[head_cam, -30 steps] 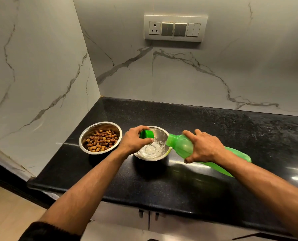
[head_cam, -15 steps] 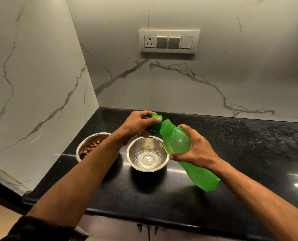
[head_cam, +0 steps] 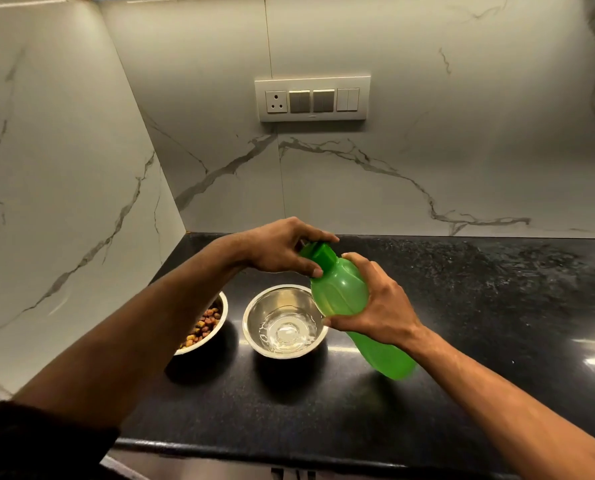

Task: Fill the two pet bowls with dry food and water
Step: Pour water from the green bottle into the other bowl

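Head view, only cam. Both fills look done, judging by what's in the bowls. Left bowl (head_cam: 210, 323) w/ brown-and-tan kibble inside, half hidden under the left forearm. Right bowl (head_cam: 284, 321), steel, shallow pool of clear water at the bottom, ripples catching the light. Sitting side by side, close but not touching, on the black countertop (head_cam: 462, 306) near the corner of the marble walls.

Now capping up. Green bottle (head_cam: 353, 308) held off the counter, tilted, neck up and leaning left, base down to the right. Translucent plastic, smooth, waisted; can't tell how much water is left inside. Upper body overlapping the water bowl's right rim in view, prob. above it rather than touching.

Right hand (head_cam: 379, 306) wrapped round the bottle's middle, fingers and thumb clamped on it. Left hand (head_cam: 282, 249) closed on the darker green cap (head_cam: 320, 252), thumb below, fingers over the top, pressing it at the neck. Cap seated or only half on? Can't tell from here.

Left to do, at a guess: finish closing the cap, set the bottle down. Water level looks low, so maybe a top-up wanted, but no way to know.

Switch panel (head_cam: 312, 98) on the back wall, nothing else on the counter in frame.
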